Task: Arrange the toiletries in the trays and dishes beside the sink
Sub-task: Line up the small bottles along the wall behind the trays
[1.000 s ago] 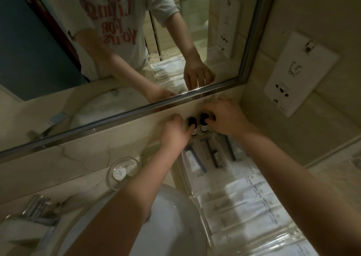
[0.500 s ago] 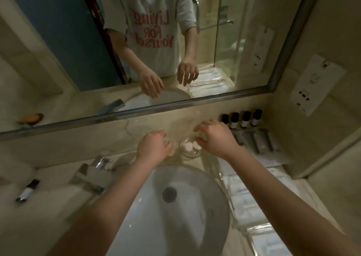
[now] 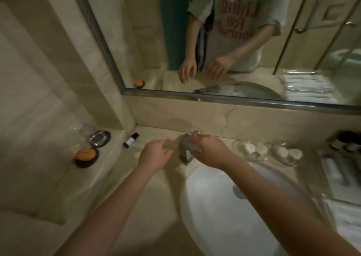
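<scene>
A small white bottle with a black cap [image 3: 130, 140] lies on its side on the counter at the back left corner. My left hand [image 3: 154, 155] hovers to its right, fingers loosely curled, holding nothing. My right hand [image 3: 210, 151] is over the metal tap [image 3: 185, 150], fingers spread and empty. Two glass dishes [image 3: 252, 151] [image 3: 287, 154] with white round soaps sit right of the tap. Dark-capped bottles [image 3: 345, 143] stand at the far right, behind a tray [image 3: 332, 175] of packets.
The white sink basin [image 3: 224, 207] lies under my right forearm. On a ledge at the left stand an upturned glass on a black coaster [image 3: 97, 137] and an orange round object on a black dish [image 3: 86, 156]. A mirror runs along the back wall.
The view has swung left from the tray of bottles to the counter's left corner. Both hands moved left, from the soap dishes to over the tap.
</scene>
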Available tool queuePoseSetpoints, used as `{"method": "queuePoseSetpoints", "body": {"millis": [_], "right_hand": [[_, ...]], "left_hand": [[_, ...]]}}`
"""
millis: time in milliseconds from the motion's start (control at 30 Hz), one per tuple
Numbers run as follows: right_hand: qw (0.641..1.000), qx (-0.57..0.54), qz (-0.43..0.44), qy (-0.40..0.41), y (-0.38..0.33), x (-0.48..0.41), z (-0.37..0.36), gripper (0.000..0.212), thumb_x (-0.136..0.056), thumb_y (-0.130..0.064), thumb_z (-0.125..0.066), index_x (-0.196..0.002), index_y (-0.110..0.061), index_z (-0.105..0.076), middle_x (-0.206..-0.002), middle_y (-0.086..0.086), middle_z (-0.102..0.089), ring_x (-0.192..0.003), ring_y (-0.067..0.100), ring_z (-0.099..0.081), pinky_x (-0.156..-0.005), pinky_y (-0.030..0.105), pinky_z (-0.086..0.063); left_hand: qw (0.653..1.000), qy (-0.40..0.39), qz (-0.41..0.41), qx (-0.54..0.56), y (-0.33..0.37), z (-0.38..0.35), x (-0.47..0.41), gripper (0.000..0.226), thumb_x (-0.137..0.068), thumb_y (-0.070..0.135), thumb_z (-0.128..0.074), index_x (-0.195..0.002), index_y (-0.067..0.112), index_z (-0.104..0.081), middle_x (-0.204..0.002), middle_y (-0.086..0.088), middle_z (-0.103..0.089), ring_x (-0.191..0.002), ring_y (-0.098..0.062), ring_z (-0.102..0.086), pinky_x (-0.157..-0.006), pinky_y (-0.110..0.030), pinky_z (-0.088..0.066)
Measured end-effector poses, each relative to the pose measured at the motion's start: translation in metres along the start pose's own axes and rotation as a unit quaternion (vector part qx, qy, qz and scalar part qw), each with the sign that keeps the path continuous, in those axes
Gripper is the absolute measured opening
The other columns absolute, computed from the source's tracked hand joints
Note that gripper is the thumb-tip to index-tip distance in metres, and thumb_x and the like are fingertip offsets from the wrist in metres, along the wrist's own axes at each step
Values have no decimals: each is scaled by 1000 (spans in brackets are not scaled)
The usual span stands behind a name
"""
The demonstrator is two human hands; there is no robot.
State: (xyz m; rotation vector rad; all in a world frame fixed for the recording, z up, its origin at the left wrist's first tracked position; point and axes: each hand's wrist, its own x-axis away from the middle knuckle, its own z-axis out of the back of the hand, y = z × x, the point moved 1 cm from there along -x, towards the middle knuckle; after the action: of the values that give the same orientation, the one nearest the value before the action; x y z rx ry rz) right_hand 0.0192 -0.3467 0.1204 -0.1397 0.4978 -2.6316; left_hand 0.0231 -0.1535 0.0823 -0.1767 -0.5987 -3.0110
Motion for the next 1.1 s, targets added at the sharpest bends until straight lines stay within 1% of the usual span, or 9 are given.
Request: {"method": "queuePoseSetpoints", "body": {"millis": [100, 200, 300, 500, 700, 800, 900, 967, 1100], "right_hand": [[999, 23, 16, -32, -36, -41, -21, 40, -86, -27, -53, -126, -20, -53, -124, 6, -60, -112, 29, -56, -90, 37, -48], [997, 52, 19, -61, -55, -77, -35, 43, -89, -29, -52, -131, -21, -49, -130, 6, -57, -117, 27, -52, -96, 39, -46], [995, 68, 15, -76, -63, -109, -46, 42, -91, -29, -50, -132, -21, -48, -131, 6, -56, -119, 26, -50, -96, 39, -45], [992, 65, -1, -109, -64, -162, -62, 42, -92, -32, -50, -133, -23, -46, -135, 4, -52, -122, 24, -47, -100, 42, -42], [994, 21, -17, -110, -50, -187, -78, 39, -92, -31, -51, -130, -22, -49, -131, 3, -56, -116, 24, -53, -94, 38, -46], [994, -22, -35, -105, -44, -191, -82, 38, -92, -29, -52, -129, -22, -51, -129, 3, -57, -111, 22, -57, -90, 37, -49], [993, -42, -44, -99, -41, -192, -81, 38, -91, -27, -52, -129, -21, -51, -127, 3, -58, -109, 22, -57, -88, 36, -50], [994, -47, -41, -95, -40, -192, -78, 39, -92, -26, -52, -130, -21, -49, -127, 3, -59, -110, 22, -57, -87, 34, -50], [995, -62, -34, -77, -39, -187, -65, 48, -91, -26, -54, -138, -21, -41, -131, 9, -56, -113, 27, -56, -89, 38, -49]], "left_hand": [[998, -26, 53, 11, -61, 8, -14, 46, -87, 29, -56, -126, 5, -53, -131, -16, -53, -120, -30, -51, -98, -34, -43], [996, -36, 83, 5, -106, 13, -36, 51, -83, 27, -59, -130, 10, -50, -129, -13, -53, -112, -31, -54, -92, -34, -48], [991, -42, 121, -27, -135, 17, -64, 50, -84, 27, -58, -130, 10, -49, -126, -15, -49, -109, -33, -54, -88, -36, -46], [987, -60, 139, -53, -161, 0, -117, 45, -86, 15, -51, -130, 9, -47, -126, -13, -46, -111, -31, -53, -89, -37, -46], [975, -81, 171, -114, -169, -23, -144, 47, -89, 7, -45, -135, 10, -37, -139, -14, -40, -123, -33, -48, -95, -47, -48], [973, -71, 187, -119, -170, -25, -150, 38, -92, 7, -41, -130, 7, -42, -132, -17, -50, -119, -34, -53, -95, -45, -48], [977, -67, 184, -81, -168, -25, -151, 38, -94, 21, -37, -128, 12, -52, -125, -17, -55, -115, -35, -54, -95, -44, -48], [984, -47, 167, -48, -160, -22, -147, 36, -93, 28, -40, -121, 14, -56, -117, -16, -57, -107, -35, -57, -87, -38, -49], [981, 15, 99, 164, -124, -10, -128, 24, -90, 19, -52, -111, 10, -59, -102, -12, -64, -91, -29, -62, -70, -28, -43]]}}
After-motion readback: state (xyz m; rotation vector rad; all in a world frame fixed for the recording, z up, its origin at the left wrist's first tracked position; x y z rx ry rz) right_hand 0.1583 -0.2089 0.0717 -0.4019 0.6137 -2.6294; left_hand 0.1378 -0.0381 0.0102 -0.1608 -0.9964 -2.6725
